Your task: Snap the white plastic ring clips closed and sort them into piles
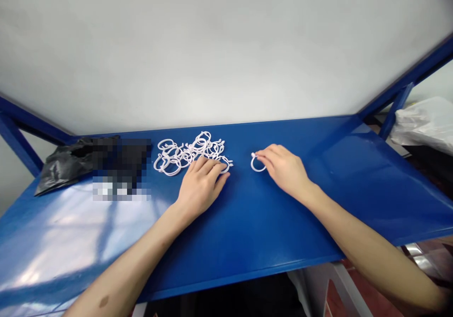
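Observation:
Several white plastic rings with small eyelets, which look like curtain rings (pixel 190 153), lie tangled in a pile on the blue table (pixel 247 222). My left hand (pixel 202 181) rests palm down at the pile's front right edge. Its thumb stands apart from the fingers, beside a white ring (pixel 228 167) that is partly covered by the hand. To the right, apart from the pile, my right hand (pixel 286 170) pinches a single curtain ring (pixel 258 170) near its eyelet, between thumb and fingers. The fingertips partly hide this ring, which is at or just above the tabletop.
At the left lie a crumpled black plastic bag (pixel 67 161) and a pixelated dark patch (pixel 129 163). A pale wall (pixel 226 53) closes off the back. Blue frame bars (pixel 396 112) slope at both sides. Beyond the right one sits a white translucent bag (pixel 424 123).

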The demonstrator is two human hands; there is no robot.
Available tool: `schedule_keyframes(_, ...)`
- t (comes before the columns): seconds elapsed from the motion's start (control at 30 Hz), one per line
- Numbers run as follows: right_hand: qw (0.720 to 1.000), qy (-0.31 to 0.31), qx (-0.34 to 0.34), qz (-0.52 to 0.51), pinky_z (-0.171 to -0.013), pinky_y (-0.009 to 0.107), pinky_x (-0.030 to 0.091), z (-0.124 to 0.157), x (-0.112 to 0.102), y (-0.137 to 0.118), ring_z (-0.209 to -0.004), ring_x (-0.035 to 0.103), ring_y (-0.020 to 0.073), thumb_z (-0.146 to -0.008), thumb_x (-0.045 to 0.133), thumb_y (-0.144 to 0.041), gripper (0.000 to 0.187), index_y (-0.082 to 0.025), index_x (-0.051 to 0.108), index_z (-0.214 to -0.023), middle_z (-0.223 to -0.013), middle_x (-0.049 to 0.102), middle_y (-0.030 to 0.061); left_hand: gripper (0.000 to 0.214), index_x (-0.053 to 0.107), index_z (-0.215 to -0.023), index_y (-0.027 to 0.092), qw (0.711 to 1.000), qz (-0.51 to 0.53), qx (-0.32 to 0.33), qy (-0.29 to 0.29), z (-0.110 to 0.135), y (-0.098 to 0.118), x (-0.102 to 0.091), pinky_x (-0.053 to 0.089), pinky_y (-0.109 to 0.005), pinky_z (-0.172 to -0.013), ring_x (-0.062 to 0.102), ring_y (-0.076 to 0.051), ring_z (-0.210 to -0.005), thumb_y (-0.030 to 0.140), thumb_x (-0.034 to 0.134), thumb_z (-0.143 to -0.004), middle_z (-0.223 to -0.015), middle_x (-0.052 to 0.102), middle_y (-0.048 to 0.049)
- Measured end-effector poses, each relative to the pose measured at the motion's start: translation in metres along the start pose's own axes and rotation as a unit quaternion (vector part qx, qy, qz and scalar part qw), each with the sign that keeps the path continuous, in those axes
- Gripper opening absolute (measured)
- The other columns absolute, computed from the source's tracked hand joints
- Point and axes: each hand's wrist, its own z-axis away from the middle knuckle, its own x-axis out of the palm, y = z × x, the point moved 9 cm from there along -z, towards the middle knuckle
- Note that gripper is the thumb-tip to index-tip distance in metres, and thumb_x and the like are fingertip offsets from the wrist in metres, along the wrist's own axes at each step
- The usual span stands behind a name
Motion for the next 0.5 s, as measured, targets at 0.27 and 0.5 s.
schedule_keyframes(0.27,0.974,-0.076,0.131,0.169,-0.062,0.035,0.051,0.001,-0.005,0.052,-0.091,0.067,0.0282,-0.1,0.056,-0.023,0.023,-0.018,0.072,-0.115,-0.102,0.073,0.0115,0.008,0.072,-0.09,0.021,0.997,-0.066,0.011,-0.024,0.002,-0.008,0.007,0.045,-0.04,-0.079,0.056,-0.026,-0.096,0.022,0.065,-0.094,-0.105,0.072,-0.0064)
schedule_keyframes(0.5,0.994,0.019,-0.048,-0.099,-0.085,0.035,0.054,0.004,-0.009,-0.019,-0.092,0.069,0.0208,-0.103,0.055,-0.032,0.022,-0.018,0.072,-0.106,-0.101,0.076,0.0067,0.006,0.065,-0.089,0.02,0.998,-0.035,0.022,0.05,0.0,0.012,-0.014,0.04,-0.036,-0.076,0.056,-0.021,-0.086,0.023,0.067,-0.093,-0.087,0.072,-0.0027)
